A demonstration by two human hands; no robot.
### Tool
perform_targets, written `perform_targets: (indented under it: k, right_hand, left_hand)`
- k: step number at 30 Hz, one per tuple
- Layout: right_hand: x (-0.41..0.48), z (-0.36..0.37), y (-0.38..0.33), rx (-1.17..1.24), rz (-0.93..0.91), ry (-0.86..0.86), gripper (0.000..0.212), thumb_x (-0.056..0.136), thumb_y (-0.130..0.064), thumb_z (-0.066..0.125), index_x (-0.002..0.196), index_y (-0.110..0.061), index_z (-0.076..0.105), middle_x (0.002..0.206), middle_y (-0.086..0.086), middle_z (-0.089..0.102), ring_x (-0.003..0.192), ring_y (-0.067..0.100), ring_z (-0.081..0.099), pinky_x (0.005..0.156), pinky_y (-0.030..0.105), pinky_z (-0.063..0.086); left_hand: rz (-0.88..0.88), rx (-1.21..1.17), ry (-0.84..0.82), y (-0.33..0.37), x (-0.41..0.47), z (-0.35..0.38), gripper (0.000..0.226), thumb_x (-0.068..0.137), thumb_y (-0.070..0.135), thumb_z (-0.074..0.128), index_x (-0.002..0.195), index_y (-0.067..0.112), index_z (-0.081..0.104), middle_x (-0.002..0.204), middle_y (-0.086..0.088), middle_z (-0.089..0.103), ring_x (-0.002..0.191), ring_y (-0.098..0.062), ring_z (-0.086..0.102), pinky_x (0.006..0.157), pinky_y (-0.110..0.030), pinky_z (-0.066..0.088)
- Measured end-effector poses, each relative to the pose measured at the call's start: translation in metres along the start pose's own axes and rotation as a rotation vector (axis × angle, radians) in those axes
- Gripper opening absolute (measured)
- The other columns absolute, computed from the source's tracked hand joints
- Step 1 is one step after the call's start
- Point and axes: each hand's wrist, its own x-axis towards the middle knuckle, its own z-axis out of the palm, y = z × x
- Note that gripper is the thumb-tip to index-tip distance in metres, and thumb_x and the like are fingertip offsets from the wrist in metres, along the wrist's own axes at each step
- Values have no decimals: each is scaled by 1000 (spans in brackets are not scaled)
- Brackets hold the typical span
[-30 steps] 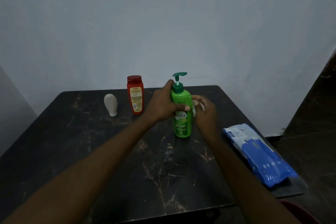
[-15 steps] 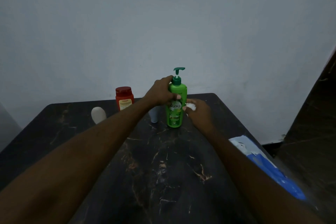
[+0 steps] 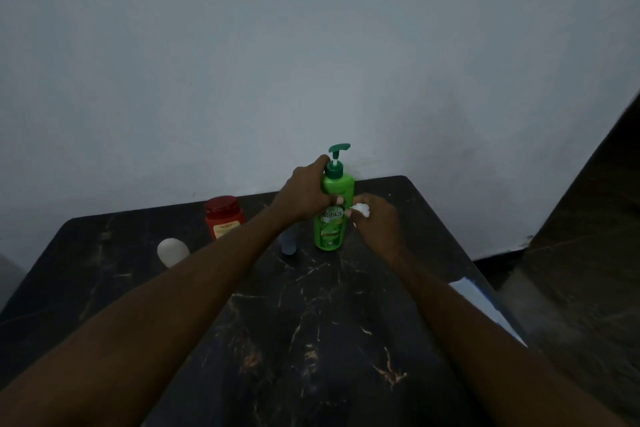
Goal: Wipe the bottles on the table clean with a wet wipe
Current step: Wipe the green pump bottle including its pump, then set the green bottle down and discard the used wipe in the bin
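Green bottle [image 3: 331,218] stands upright, pump [image 3: 338,150] rightward.

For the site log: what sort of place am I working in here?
Probably a plain room in a home: toiletry bottles, such as the green pump bottle and red bottle, stand on a dark marble-look table against a bare painted wall.
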Motion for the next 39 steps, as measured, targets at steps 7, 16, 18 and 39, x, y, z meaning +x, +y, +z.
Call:
perform_targets:
  k: [7, 16, 18, 39]
  right_hand:
    - [6, -9, -26, -13, 46, -118, 5, 81, -12, 72, 85, -8, 72, 82, 4, 70, 75, 16, 64, 66, 26, 50]
    - [9, -22, -40, 61, 206, -114, 48, 83, -1, 62, 130, -7, 59, 120, 7, 65, 104, 13, 60, 89, 23, 49]
    - [10, -24, -38, 99, 260, -103, 47, 81, -2, 66, 127, -11, 57, 111, 1, 66, 96, 11, 63, 80, 22, 54]
    - [-3, -73, -67, 216, 370, 56, 20, 78, -8, 76, 97, -14, 72, 88, 0, 73, 80, 15, 70, 72, 36, 60]
  left_hand:
    - [-42, -98, -39, -1, -9, -9, 73, 79, 17, 84, 140, 16, 45, 113, -5, 70, 99, -22, 67, 84, -40, 60]
    - [-62, -95, -19, 1, -6, -12, 71, 78, 16, 82, 141, 16, 47, 115, -4, 69, 104, -23, 65, 87, -46, 57]
    - [-83, -93, -38, 2, -4, -14, 72, 78, 17, 83, 141, 16, 48, 118, -5, 69, 107, -24, 65, 89, -47, 57]
    - [-247, -61, 45, 28, -19, -48, 103, 68, 32, 93, 149, 18, 31, 142, -13, 42, 128, -28, 43, 97, -39, 46]
